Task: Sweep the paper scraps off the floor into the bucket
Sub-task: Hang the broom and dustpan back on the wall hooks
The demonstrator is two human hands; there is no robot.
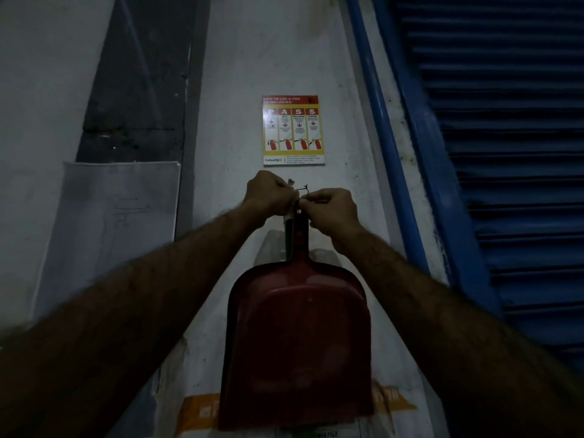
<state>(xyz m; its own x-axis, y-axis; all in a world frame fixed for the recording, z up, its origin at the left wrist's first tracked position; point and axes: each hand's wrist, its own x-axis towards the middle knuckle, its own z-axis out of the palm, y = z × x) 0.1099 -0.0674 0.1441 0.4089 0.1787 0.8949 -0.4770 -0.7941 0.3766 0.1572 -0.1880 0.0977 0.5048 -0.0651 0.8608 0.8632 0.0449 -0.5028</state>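
Hanging on the wall, a red dustpan; left hand grips its handle top; right hand pinches its string.

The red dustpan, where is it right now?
In the head view the red dustpan hangs low at centre on the white wall, below the fire extinguisher poster, both hands at its handle top.

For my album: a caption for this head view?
Both hands work at the top of a red dustpan hanging on the wall.
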